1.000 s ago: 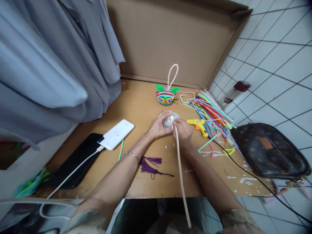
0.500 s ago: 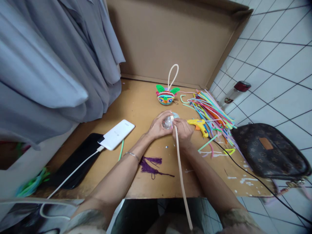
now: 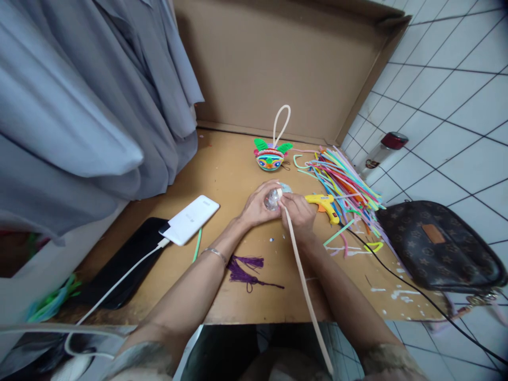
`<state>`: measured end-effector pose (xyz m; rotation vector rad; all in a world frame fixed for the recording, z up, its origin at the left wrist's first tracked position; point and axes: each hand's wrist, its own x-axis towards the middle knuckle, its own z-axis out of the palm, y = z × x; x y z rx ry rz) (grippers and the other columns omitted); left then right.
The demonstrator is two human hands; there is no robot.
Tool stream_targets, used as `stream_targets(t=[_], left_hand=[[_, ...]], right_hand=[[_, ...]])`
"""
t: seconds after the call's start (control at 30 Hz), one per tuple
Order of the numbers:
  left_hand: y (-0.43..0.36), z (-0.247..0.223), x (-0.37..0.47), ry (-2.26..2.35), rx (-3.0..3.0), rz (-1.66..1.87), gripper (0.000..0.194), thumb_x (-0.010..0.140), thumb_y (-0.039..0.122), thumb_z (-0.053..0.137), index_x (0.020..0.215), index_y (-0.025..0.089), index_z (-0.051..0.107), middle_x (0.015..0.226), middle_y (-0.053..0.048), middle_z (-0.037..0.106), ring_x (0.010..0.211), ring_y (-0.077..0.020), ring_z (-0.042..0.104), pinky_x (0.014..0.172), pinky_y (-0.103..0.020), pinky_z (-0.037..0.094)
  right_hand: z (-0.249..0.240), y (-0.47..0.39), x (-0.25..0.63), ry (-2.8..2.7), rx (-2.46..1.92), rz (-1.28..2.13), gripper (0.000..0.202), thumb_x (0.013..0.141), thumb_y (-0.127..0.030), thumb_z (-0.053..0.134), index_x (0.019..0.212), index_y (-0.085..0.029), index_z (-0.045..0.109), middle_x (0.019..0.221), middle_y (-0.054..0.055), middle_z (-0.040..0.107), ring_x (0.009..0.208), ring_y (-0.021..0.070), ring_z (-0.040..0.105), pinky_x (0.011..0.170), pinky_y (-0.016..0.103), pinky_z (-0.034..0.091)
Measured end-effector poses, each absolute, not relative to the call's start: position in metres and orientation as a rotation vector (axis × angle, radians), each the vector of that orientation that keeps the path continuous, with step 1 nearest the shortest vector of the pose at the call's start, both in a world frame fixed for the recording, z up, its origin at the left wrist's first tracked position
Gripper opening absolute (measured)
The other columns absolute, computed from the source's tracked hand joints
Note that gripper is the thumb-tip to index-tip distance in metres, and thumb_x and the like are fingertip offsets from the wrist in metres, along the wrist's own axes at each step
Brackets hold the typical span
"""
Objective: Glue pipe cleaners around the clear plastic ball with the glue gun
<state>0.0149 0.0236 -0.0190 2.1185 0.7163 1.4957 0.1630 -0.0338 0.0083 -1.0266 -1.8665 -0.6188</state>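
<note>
Nearest to me, the loose end of a cream strip (image 3: 300, 270) hangs past the front edge of the desk (image 3: 262, 307). Just in from that edge lie purple tassels (image 3: 243, 271), with neither of the hands on them. Farther in, above the middle of the desk, the left hand (image 3: 259, 205) curls around a small clear ball (image 3: 271, 200), thumb and fingers closed about its sides. The right hand (image 3: 298, 214) pinches the strip between its fingertips, right up against the ball. A pale patch there looks like the strip's upper end laid on the ball, though the fingers hide whether it is fixed.

I'd judge this piece barely begun: the ball that shows is mostly bare and see-through, nearly all the strip hangs free, and the tassels are unattached. A yellow glue gun (image 3: 323, 202) lies just beyond the right hand, and past it a heap of coloured strips (image 3: 345, 177), plenty of them unused. Farther back sits a bright animal-head ornament (image 3: 270, 157), seemingly complete, its loop (image 3: 282, 119) standing up before the cardboard (image 3: 278, 63).
</note>
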Motion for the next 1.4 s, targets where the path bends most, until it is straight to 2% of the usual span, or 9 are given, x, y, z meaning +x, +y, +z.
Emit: stream_targets(t=[0.33,0.7,0.93,1.17,1.4], left_hand=[[0.025,-0.02,0.014,0.783,2.2,1.529,0.052,0.071,0.029,0.072,0.122,0.026,0.06,0.131,-0.012,0.065,0.125,-0.0319,0.062,0.109,-0.053,0.05],[0.024,-0.019,0.014,0.733,2.19,1.532,0.05,0.075,0.03,0.071,0.122,0.022,0.058,0.131,-0.014,0.063,0.126,-0.0298,0.061,0.109,-0.05,0.051],[0.025,-0.021,0.011,0.727,2.242,1.506,0.049,0.076,0.033,0.074,0.121,0.022,0.059,0.134,-0.015,0.062,0.128,-0.0299,0.06,0.108,-0.05,0.051],[0.022,-0.015,0.008,0.802,2.248,1.418,0.051,0.076,0.035,0.074,0.123,0.02,0.06,0.139,-0.017,0.058,0.131,-0.0306,0.057,0.109,-0.05,0.049],[0.022,-0.012,0.008,0.785,2.241,1.363,0.059,0.073,0.04,0.078,0.125,0.017,0.059,0.14,-0.02,0.056,0.132,-0.0322,0.055,0.109,-0.051,0.047]], right_hand=[[0.001,-0.034,0.16,-1.922,-1.071,-0.736,0.018,0.098,-0.021,0.053,0.097,-0.014,0.069,0.102,0.015,0.074,0.096,0.0203,0.068,0.089,0.034,0.054],[0.003,-0.034,0.159,-1.888,-1.034,-0.757,0.016,0.097,-0.018,0.053,0.098,-0.012,0.068,0.099,0.015,0.073,0.094,0.0203,0.067,0.086,0.033,0.054],[0.004,-0.036,0.158,-1.879,-1.042,-0.685,0.018,0.098,-0.018,0.051,0.097,-0.013,0.068,0.098,0.015,0.073,0.093,0.0198,0.067,0.085,0.033,0.054],[0.008,-0.035,0.165,-1.817,-1.05,-0.413,0.02,0.098,-0.025,0.051,0.102,-0.017,0.069,0.102,0.013,0.074,0.096,0.0204,0.07,0.089,0.037,0.058],[0.015,-0.038,0.168,-1.704,-1.067,-0.263,0.019,0.097,-0.025,0.052,0.093,-0.02,0.069,0.094,0.008,0.073,0.09,0.0174,0.07,0.086,0.032,0.058]])
